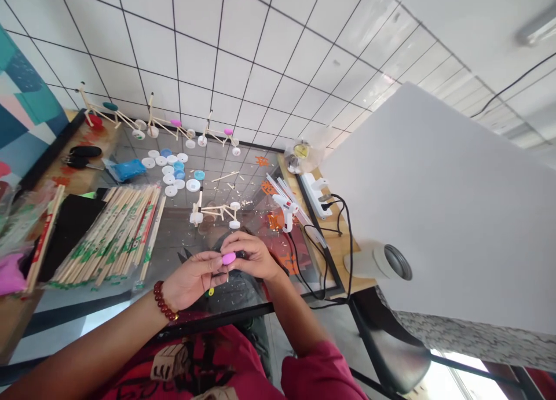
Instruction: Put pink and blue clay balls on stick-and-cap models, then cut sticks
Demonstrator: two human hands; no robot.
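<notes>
Between the fingertips of both hands, above the near edge of the table, is a small pink oval lump (228,259) that looks like modelling clay. My left hand (191,279), with a red bead bracelet at the wrist, pinches its left side. Closed on the opposite side is my right hand (251,255). Just beyond them stands a small stick-built tricycle (222,210) with white bottle-cap wheels and no pink or green piece on it. Dark blades, perhaps scissors (185,254), show partly behind my left hand.
Finished-looking stick tricycles (167,122) line the wall. White and blue bottle caps (168,169) lie mid-table. Wrapped chopsticks (115,235) and a blue packet (129,169) are left. On the right sit a glue gun (286,212), clear glue sticks (299,203), a power strip (316,194) and trailing cables.
</notes>
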